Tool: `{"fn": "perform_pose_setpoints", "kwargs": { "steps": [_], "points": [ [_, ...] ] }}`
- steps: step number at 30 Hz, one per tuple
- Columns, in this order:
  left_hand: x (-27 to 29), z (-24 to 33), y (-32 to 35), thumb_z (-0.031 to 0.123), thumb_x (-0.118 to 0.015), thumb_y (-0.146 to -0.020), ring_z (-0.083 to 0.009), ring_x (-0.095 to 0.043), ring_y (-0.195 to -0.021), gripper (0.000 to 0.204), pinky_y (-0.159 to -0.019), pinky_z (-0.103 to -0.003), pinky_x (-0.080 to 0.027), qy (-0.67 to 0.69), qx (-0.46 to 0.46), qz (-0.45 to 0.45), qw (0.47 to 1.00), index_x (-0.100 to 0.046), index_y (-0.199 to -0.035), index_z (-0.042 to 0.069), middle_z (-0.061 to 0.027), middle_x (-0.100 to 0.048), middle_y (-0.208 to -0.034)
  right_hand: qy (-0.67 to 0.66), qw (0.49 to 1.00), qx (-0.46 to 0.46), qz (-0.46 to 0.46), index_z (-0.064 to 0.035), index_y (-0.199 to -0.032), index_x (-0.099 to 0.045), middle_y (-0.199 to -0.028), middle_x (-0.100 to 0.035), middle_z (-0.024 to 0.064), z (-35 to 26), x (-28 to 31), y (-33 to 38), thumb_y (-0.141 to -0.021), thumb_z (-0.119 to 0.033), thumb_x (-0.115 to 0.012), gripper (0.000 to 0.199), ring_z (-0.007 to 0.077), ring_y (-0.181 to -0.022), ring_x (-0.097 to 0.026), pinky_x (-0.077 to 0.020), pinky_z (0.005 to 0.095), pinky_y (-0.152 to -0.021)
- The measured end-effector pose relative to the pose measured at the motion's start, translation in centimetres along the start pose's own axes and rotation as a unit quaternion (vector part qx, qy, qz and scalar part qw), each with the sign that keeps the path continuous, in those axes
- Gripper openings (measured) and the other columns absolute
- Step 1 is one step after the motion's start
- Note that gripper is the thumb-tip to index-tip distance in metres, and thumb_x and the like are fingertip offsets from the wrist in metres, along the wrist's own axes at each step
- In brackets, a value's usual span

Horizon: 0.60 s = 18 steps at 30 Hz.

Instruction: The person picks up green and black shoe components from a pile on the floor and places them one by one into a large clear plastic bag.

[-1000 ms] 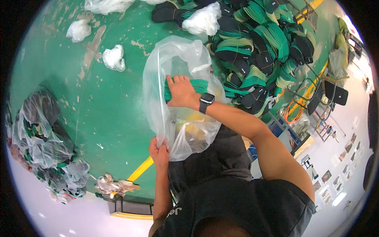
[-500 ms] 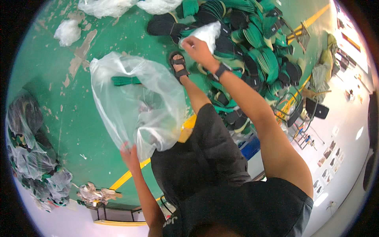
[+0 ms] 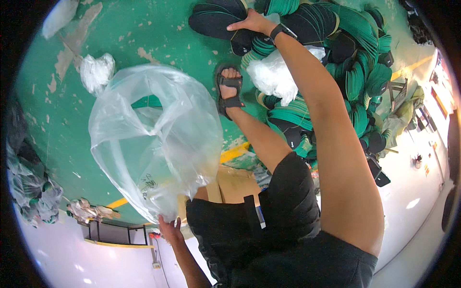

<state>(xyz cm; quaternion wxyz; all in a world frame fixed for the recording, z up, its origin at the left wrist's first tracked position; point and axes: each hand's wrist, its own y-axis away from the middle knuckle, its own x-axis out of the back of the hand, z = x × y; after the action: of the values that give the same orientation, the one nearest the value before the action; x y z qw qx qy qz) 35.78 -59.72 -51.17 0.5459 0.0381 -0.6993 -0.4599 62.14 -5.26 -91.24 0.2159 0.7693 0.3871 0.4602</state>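
Observation:
My left hand (image 3: 171, 231) pinches the near edge of a large clear plastic bag (image 3: 192, 129), which hangs puffed out over the floor. Through the bag's opening a bit of green (image 3: 148, 102) shows. My right arm stretches to the far side, where my right hand (image 3: 253, 23) grips the end of a stack of black insoles (image 3: 216, 19). Its thumb lies across the black face; the other fingers are partly hidden behind the stack. A crumpled white plastic bag (image 3: 274, 77) rests on the pile of green and black insole bundles (image 3: 355, 62), beneath my right forearm.
Another crumpled clear bag (image 3: 97, 73) lies on the green floor (image 3: 129, 29). Filled plastic bags (image 3: 33, 187) stand at the left. A cardboard box (image 3: 237, 185) is beside my legs. My sandalled foot (image 3: 230, 91) is between the bag and the pile.
My right hand has let go of the white plastic and reached farther to the black insoles. My left hand has drawn the clear bag nearer. The view has shifted.

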Motion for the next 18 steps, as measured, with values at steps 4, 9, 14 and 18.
{"fn": "perform_pose_setpoints", "kwargs": {
  "steps": [4, 9, 14, 18],
  "points": [
    [-0.8, -0.6, -0.4, 0.050, -0.056, -0.083, -0.0290, -0.055, -0.097, 0.064, -0.071, -0.039, -0.051, 0.029, 0.022, -0.021, 0.999, -0.041, -0.126, 0.005, -0.0135, -0.050, -0.118, 0.213, 0.964, 0.100, 0.123, 0.0154, -0.108, -0.053, -0.105, -0.058, 0.0279, -1.1, -2.3, 2.1, -0.039, -0.086, -0.062, 0.123, 0.0414, -0.103, -0.054, -0.0399, 0.0428, -0.094],
    [-1.8, -0.4, 0.5, 0.045, -0.064, -0.081, -0.0270, -0.057, -0.093, 0.059, -0.070, -0.038, -0.051, 0.078, -0.034, 0.004, 0.996, -0.050, -0.115, 0.000, -0.0134, -0.055, -0.112, 0.222, 0.972, 0.075, -0.014, 0.0073, -0.101, -0.049, -0.102, -0.057, 0.0233, -6.2, -4.7, 5.3, -0.049, -0.064, -0.076, 0.093, 0.0359, -0.100, -0.053, -0.0407, 0.0433, -0.089],
    [1.7, -2.0, -1.2, 0.025, -0.059, -0.088, -0.0306, -0.058, -0.096, 0.045, -0.083, -0.043, -0.049, 0.156, -0.123, -0.037, 0.979, -0.049, -0.120, -0.005, -0.0151, -0.059, -0.109, 0.198, 0.956, 0.210, 0.048, 0.0055, -0.108, -0.047, -0.101, -0.055, 0.0193, -10.8, -5.8, 10.6, -0.054, -0.049, -0.080, 0.084, 0.0354, -0.098, -0.051, -0.0388, 0.0418, -0.087],
    [0.9, -1.5, -0.7, 0.026, -0.060, -0.088, -0.0287, -0.055, -0.105, 0.050, -0.089, -0.041, -0.048, 0.174, -0.126, -0.023, 0.976, -0.045, -0.123, -0.007, -0.0177, -0.054, -0.118, 0.201, 0.946, 0.198, 0.162, 0.0058, -0.125, -0.037, -0.110, -0.052, 0.0196, -11.5, -4.8, 10.5, -0.053, -0.039, -0.084, 0.097, 0.0364, -0.106, -0.047, -0.0374, 0.0434, -0.090]
  ]
}}
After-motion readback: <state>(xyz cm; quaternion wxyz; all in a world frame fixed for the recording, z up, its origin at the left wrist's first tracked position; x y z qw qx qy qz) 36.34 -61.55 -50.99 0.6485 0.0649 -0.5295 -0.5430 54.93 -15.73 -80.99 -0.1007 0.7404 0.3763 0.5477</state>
